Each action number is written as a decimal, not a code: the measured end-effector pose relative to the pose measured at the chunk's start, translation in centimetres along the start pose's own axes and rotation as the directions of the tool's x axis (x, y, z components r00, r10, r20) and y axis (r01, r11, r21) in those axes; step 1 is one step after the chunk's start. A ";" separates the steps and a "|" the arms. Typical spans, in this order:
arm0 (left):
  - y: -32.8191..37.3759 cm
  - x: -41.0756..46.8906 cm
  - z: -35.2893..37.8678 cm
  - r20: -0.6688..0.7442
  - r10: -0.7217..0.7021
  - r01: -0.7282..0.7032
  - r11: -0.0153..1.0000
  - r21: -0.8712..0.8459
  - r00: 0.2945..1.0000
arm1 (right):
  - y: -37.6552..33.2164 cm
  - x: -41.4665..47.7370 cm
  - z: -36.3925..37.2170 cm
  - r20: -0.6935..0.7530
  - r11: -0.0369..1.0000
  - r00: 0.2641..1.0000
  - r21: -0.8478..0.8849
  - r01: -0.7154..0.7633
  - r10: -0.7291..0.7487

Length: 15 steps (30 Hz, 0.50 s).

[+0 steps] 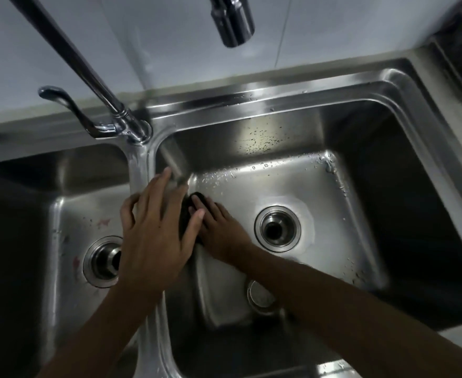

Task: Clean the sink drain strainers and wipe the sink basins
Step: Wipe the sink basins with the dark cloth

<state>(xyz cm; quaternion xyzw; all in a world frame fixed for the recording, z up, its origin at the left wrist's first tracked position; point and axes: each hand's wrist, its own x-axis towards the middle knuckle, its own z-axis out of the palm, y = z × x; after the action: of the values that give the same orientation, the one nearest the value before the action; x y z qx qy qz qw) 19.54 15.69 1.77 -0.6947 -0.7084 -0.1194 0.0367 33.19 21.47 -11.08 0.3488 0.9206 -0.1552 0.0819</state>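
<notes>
1. While both hands work at the divider between the two basins, the head view has the left hand (153, 233) laid flat over the ridge, fingers (159, 184) spread and extended, gripping nothing that can be seen.
2. Just beyond those fingertips, on the right-basin side, sits a dark pad (189, 211), probably a scrubber; only a sliver shows, so what it is made of cannot be told.
3. The right hand (221, 230) presses down on the pad, fingers (200, 201) curled over its top edge, closed onto it and pinning it against the sloping basin wall.
4. Judging by how it hides under the hands, the pad looks soft and light; wet steel will make it slide, so a flat palm-and-fingertip hold across its top seems best.
5. Right of the right fingers lies the right drain strainer (277, 229), well apart; the left drain strainer (103, 261) sits under the left wrist, partly hidden.
6. Droplets dot the right basin (320, 192) floor.
</notes>
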 end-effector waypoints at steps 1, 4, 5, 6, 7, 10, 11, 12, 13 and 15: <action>0.0 0.0 -0.1 -0.009 0.006 -0.006 1.000 0.001 1.000 | 0.7 1.1 -0.6 -0.012 1.000 1.000 -0.012 -0.003 0.003; 0.0 0.1 0.0 -0.013 0.013 -0.013 1.000 -0.002 1.000 | 3.7 3.7 -2.3 0.005 0.991 0.999 -0.125 0.048 -0.048; -0.1 0.1 0.1 -0.002 0.013 -0.013 1.000 -0.015 1.000 | 4.9 4.2 -2.9 0.005 0.981 0.997 -0.178 0.071 -0.071; -0.2 0.1 0.2 0.006 0.012 -0.011 0.999 -0.030 1.000 | 6.2 4.4 -3.4 0.010 0.968 0.995 -0.232 0.100 -0.100; -0.3 0.1 0.3 0.008 0.009 -0.009 0.999 -0.038 1.000 | 7.6 4.4 -3.9 0.009 0.950 0.990 -0.282 0.135 -0.138; -0.6 -0.1 0.5 -0.006 0.010 -0.010 1.000 -0.025 1.000 | 12.2 2.6 -5.0 0.050 0.896 0.979 -0.394 0.202 -0.199; -0.6 -0.1 0.6 -0.019 0.015 -0.015 1.000 -0.014 1.000 | 13.9 1.6 -5.3 0.059 0.884 0.979 -0.423 0.200 -0.193; -0.6 -0.1 0.7 -0.030 0.017 -0.017 1.000 -0.006 0.999 | 15.6 0.4 -5.6 0.061 0.878 0.983 -0.442 0.184 -0.175; -0.6 -0.1 0.9 -0.040 0.019 -0.019 1.000 -0.003 0.999 | 17.3 -0.8 -5.7 0.061 0.878 0.988 -0.453 0.155 -0.143; -0.6 0.0 1.0 -0.058 0.024 -0.024 1.000 -0.001 0.998 | 20.5 -3.8 -5.6 0.058 0.866 0.997 -0.496 0.065 -0.042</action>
<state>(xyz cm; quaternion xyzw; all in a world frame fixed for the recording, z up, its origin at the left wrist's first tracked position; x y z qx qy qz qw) 19.02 15.91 0.75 -0.6995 -0.6984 -0.1396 0.0582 49.47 35.54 -9.48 0.2866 0.9368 0.0768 0.1853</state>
